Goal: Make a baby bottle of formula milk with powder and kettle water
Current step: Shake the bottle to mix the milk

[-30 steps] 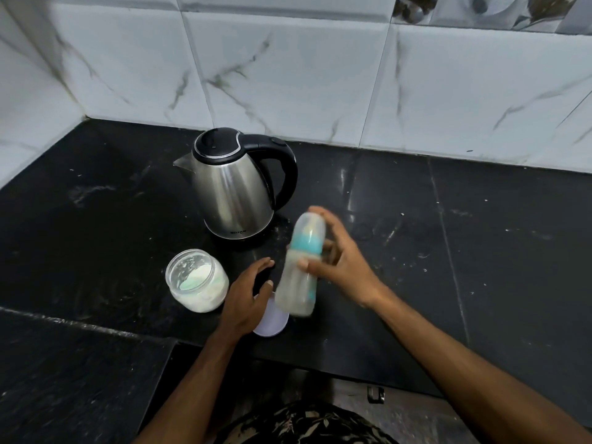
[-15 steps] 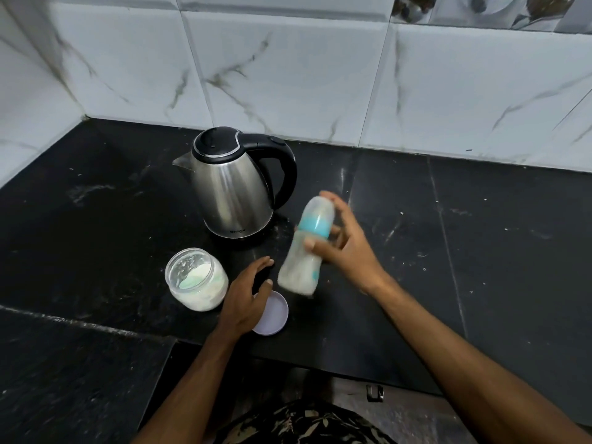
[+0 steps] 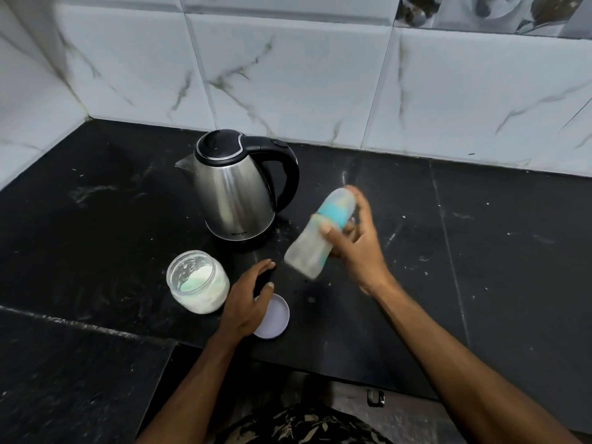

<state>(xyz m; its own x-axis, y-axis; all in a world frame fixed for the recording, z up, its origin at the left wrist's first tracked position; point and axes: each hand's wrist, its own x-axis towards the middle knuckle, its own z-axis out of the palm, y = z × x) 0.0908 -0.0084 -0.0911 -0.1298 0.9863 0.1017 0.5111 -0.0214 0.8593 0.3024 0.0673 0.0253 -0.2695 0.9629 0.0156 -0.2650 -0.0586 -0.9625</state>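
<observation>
The right hand (image 3: 355,241) grips the capped bottle (image 3: 318,233), tilted and blurred, above the desk (image 3: 480,251) beside the kettle (image 3: 237,190). The left hand (image 3: 248,302) rests loosely spread, empty, over a lid (image 3: 274,318), just right of the powder jar (image 3: 198,282).

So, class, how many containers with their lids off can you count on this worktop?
1: the powder jar, open, standing left of the left hand. Its lid lies partly under that hand. Kettle and bottle are closed.

The baby bottle (image 3: 315,233) has tilted further and risen slightly.

Motion-blurred baby bottle (image 3: 315,233), contents unclear
</observation>
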